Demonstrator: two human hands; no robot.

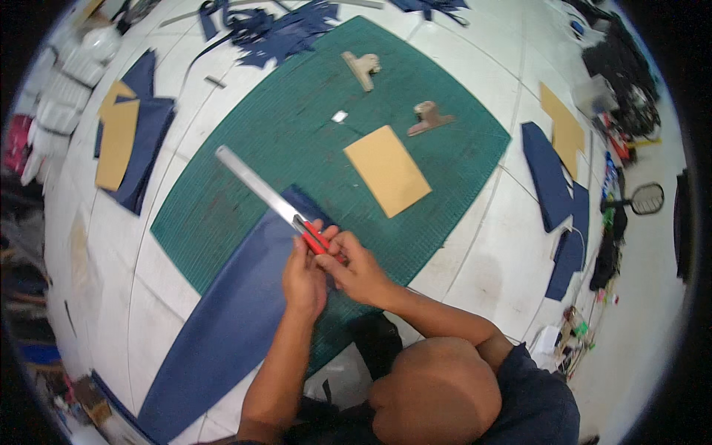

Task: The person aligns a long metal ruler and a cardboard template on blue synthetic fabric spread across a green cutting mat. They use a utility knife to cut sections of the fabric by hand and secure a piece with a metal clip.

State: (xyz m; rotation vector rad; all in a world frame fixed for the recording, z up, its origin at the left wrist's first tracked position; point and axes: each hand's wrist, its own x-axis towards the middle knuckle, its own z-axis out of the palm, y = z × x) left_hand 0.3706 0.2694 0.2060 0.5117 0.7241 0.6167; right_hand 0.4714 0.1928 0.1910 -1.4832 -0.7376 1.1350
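Cutter [314,236] with red-and-black handle lies along long silver metal ruler [256,181], left hand [305,278] apparently grasping the ruler's end, right hand [355,268] the cutter, above smooth navy sheet material [230,315]; ribbed green mat [274,119] probably shields white tiled floor [475,274].

I log both limbs as bare. Left hand [304,282], near 7 o'clock: slender fingers, uncovered wrist, left forearm [278,363] bare toward the lower edge. Right hand [356,271], near 6 o'clock: uncovered likewise; right forearm [437,315] bare past the elbow. Between 4 and 5 o'clock I note a short, dark navy sleeve [538,400]. Dark clothing [334,430] at 6 o'clock, cut lost in shadow. Smooth rounded bare form [445,393] at 5 o'clock; body part uncertain to me.
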